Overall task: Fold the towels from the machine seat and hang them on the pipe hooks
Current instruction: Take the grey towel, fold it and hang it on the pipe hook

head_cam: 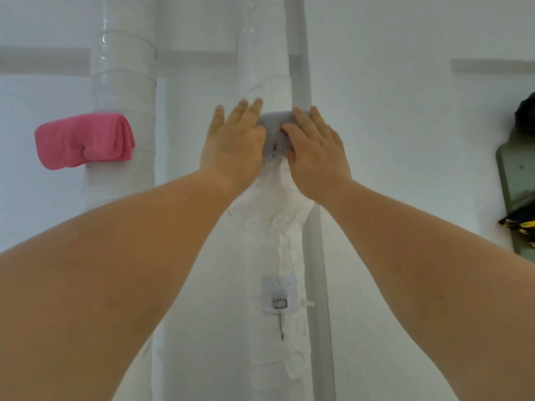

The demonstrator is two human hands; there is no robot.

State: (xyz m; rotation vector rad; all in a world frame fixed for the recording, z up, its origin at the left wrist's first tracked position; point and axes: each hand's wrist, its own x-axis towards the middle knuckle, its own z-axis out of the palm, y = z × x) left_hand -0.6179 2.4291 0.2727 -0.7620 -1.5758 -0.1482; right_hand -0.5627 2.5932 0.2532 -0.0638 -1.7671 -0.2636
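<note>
White wall (405, 140), 2 white wrapped pipes.
Lower centre: spare hook (281, 319), bare, on centre pipe (269, 227).
Mid-frame: left hand (234, 140) and right hand (318, 151), fingers straight, pressed flat on either end of grey towel (276, 124). Towel a compact folded bundle on upper hook (274, 149).
Upper left: pink towel (84, 140), folded, hooked on left pipe (124, 82).

I see left pink towel (84, 140): fuzzy matt cloth | grey towel (275, 125): soft matt cloth | centre pipe wrap (278, 227): white, wrinkled, slightly glossy | near hook (281, 325): shiny metal
</note>
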